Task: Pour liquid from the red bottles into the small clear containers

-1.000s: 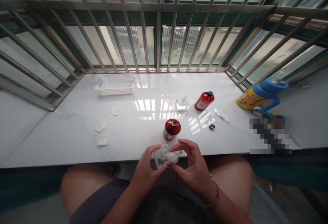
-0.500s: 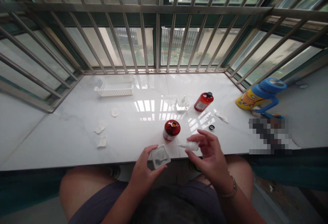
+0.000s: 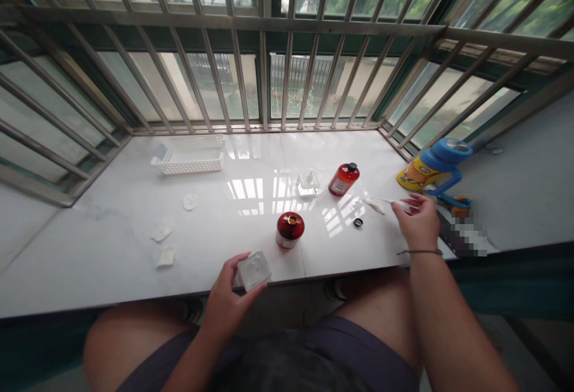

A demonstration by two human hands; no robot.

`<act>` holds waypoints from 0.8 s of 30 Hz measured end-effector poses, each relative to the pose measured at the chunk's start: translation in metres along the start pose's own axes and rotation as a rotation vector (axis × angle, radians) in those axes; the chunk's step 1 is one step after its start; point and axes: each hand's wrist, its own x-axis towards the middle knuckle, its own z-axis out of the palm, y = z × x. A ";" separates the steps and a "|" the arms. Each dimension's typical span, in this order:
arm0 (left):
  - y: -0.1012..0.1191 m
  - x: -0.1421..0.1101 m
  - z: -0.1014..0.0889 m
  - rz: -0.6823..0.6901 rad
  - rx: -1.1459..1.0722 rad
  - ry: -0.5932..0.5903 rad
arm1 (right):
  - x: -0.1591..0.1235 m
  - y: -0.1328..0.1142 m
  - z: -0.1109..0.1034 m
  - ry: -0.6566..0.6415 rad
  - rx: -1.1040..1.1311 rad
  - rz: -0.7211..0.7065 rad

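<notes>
My left hand (image 3: 226,302) grips a small clear square plastic tray (image 3: 254,269) at the near edge of the white marble sill (image 3: 251,224). An open amber-red bottle (image 3: 289,229) stands upright just beyond it. My right hand (image 3: 419,221) is out to the right over the sill, fingers pinched on a small white dropper-like piece (image 3: 397,203). A white crumpled wad (image 3: 373,202) and a small black cap (image 3: 357,222) lie just left of that hand. A second red bottle (image 3: 343,179) with a black cap lies tilted farther back.
A white slotted basket (image 3: 191,156) sits at the back left. Three white wads (image 3: 167,233) lie on the left. A clear plastic piece (image 3: 307,182) rests near the middle. A yellow and blue cup (image 3: 433,167) lies at the right. Metal window bars (image 3: 269,69) close the back.
My right hand pulled the white piece out of the clear tray and carried it right and away over the sill. My left hand lowered slightly, keeping the now emptied tray.
</notes>
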 end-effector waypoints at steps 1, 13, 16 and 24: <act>0.000 0.001 0.000 0.001 -0.001 0.006 | 0.003 0.005 0.004 -0.011 -0.003 -0.004; 0.002 0.004 0.000 0.010 0.003 -0.009 | 0.010 0.031 0.016 -0.202 -0.234 -0.043; 0.001 0.004 0.001 0.011 0.010 -0.018 | 0.008 0.027 0.013 -0.214 -0.266 -0.076; -0.005 0.004 0.003 0.011 0.011 0.004 | -0.036 -0.024 0.003 -0.065 -0.191 -0.222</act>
